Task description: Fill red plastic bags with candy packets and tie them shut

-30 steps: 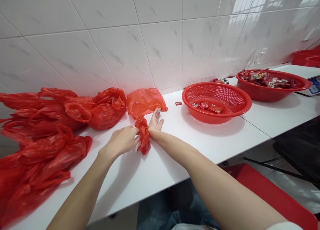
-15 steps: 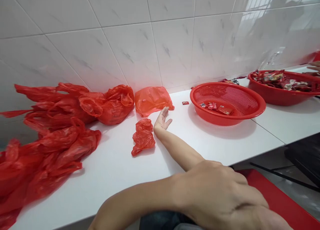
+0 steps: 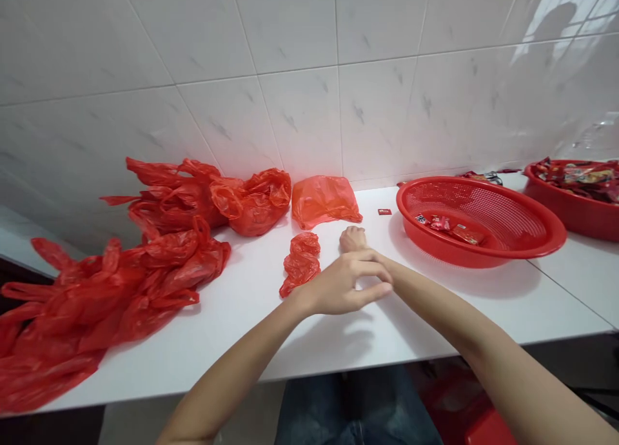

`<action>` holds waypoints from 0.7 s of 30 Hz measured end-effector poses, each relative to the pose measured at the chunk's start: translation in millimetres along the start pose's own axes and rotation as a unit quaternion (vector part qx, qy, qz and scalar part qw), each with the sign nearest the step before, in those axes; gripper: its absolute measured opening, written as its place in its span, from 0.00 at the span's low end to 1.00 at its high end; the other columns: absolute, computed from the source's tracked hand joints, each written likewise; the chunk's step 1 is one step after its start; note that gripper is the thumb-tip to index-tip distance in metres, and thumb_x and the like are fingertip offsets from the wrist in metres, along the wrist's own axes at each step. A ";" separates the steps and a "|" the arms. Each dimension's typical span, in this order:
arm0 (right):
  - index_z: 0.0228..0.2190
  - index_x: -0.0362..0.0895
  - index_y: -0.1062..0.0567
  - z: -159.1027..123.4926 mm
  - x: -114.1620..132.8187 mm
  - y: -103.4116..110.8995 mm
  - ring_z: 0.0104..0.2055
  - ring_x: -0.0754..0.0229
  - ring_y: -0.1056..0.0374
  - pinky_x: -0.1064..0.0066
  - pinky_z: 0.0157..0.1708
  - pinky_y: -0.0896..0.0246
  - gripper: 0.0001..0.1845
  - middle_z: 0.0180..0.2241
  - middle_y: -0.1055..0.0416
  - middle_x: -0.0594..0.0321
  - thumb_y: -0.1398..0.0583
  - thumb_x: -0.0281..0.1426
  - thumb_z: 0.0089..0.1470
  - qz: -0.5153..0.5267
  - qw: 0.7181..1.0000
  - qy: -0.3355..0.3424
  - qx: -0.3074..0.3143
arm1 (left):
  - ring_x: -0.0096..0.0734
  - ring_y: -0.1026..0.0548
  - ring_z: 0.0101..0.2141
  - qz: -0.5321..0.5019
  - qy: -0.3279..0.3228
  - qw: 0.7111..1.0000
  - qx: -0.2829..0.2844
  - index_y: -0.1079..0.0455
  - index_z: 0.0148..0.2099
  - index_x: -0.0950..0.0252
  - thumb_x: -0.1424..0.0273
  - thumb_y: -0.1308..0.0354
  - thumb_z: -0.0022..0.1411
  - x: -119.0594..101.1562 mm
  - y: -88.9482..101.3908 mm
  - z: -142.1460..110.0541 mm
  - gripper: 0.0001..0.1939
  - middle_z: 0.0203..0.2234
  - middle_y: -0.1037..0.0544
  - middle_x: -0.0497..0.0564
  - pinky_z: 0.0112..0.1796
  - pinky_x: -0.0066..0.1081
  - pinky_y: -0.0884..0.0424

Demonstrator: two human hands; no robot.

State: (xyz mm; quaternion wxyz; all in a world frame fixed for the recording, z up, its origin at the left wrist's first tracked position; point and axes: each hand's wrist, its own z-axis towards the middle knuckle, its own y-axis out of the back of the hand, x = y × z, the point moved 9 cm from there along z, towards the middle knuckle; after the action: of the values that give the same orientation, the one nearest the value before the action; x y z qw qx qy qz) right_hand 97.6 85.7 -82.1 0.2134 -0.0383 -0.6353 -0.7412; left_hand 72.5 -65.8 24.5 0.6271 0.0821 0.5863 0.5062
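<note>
My right hand rests on the white table curled into a loose fist with nothing visible in it. My left hand reaches across and lies against my right wrist, its fingers bent and pressed together, holding no object. A crumpled red plastic bag lies free on the table just left of both hands. Behind it, a flatter red bag sits against the tiled wall.
A heap of red plastic bags covers the table's left side. On the right stands a red perforated basket with a few candy packets, and beyond it a red basin full of wrapped sweets. One small red packet lies loose.
My left hand let go of the crumpled bag, swung close past the camera and now rests on my right wrist. My right hand went from flat and open to a fist.
</note>
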 end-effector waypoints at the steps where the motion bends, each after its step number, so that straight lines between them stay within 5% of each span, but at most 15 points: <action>1: 0.44 0.33 0.23 -3.5 -6.1 4.6 0.52 0.35 0.29 0.39 0.51 0.36 0.15 0.46 0.25 0.32 0.41 0.21 0.53 0.011 1.000 -0.003 0.002 | 0.38 0.24 0.48 0.052 0.032 0.998 -0.016 0.23 0.41 0.63 0.65 0.45 0.68 13.8 10.5 -13.4 0.10 0.47 0.23 0.56 0.52 0.38 0.30; 3: 0.47 0.31 0.26 -11.8 -8.2 12.3 0.52 0.34 0.29 0.39 0.50 0.36 0.17 0.48 0.28 0.29 0.44 0.21 0.56 0.014 1.000 0.016 0.011 | 0.47 0.29 0.56 0.172 0.122 0.977 -0.030 0.24 0.48 0.62 0.66 0.44 0.66 47.2 29.6 -43.2 0.12 0.55 0.27 0.59 0.58 0.47 0.35; 6: 0.56 0.35 0.31 -31.6 9.3 17.6 0.55 0.43 0.30 0.50 0.55 0.36 0.22 0.55 0.30 0.38 0.44 0.23 0.59 0.072 0.993 0.087 0.023 | 0.60 0.39 0.63 0.290 0.235 0.928 -0.003 0.28 0.57 0.62 0.70 0.36 0.54 93.2 45.6 -85.5 0.27 0.62 0.33 0.63 0.60 0.59 0.41; 9: 0.60 0.43 0.35 -56.6 38.0 11.6 0.59 0.50 0.33 0.58 0.58 0.37 0.28 0.59 0.32 0.48 0.39 0.29 0.59 0.146 0.972 0.177 0.043 | 0.53 0.29 0.57 0.273 0.261 0.926 -0.008 0.24 0.50 0.61 0.72 0.44 0.59 115.3 47.4 -105.7 0.17 0.57 0.27 0.59 0.56 0.52 0.33; 13: 0.64 0.47 0.41 -78.3 65.6 9.5 0.61 0.45 0.35 0.52 0.58 0.40 0.44 0.61 0.34 0.49 0.30 0.39 0.50 0.336 0.905 0.255 0.054 | 0.38 0.21 0.41 0.134 0.246 0.947 -0.158 0.23 0.42 0.62 0.71 0.51 0.63 115.9 57.1 -102.6 0.15 0.42 0.19 0.52 0.43 0.36 0.27; 15: 0.62 0.46 0.38 -77.7 66.4 12.3 0.57 0.47 0.33 0.54 0.57 0.38 0.42 0.59 0.31 0.51 0.31 0.40 0.50 0.418 0.876 0.236 0.048 | 0.36 0.22 0.36 0.052 0.244 0.937 -0.243 0.23 0.41 0.63 0.67 0.48 0.62 114.8 63.6 -97.8 0.13 0.35 0.18 0.51 0.37 0.32 0.28; 17: 0.54 0.44 0.30 -71.3 57.7 18.7 0.50 0.51 0.29 0.58 0.51 0.35 0.26 0.50 0.26 0.55 0.36 0.38 0.54 0.479 0.857 0.187 0.020 | 0.33 0.24 0.31 -0.040 0.239 0.921 -0.306 0.23 0.37 0.65 0.62 0.44 0.60 116.2 67.8 -92.5 0.12 0.30 0.19 0.50 0.34 0.30 0.29; 21: 0.35 0.44 0.23 -55.8 21.8 27.3 0.34 0.57 0.29 0.67 0.34 0.33 0.12 0.33 0.23 0.63 0.35 0.35 0.47 0.602 0.798 0.041 -0.016 | 0.26 0.30 0.24 -0.221 0.246 0.865 -0.378 0.24 0.34 0.67 0.56 0.35 0.51 131.6 72.3 -89.8 0.18 0.23 0.24 0.48 0.26 0.26 0.35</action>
State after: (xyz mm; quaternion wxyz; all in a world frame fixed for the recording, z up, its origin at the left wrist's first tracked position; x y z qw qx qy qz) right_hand 99.8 23.6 -60.4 0.6414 -0.3859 -0.4631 -0.4745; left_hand -66.3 20.6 -37.8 0.5408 -0.4200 0.4881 0.5412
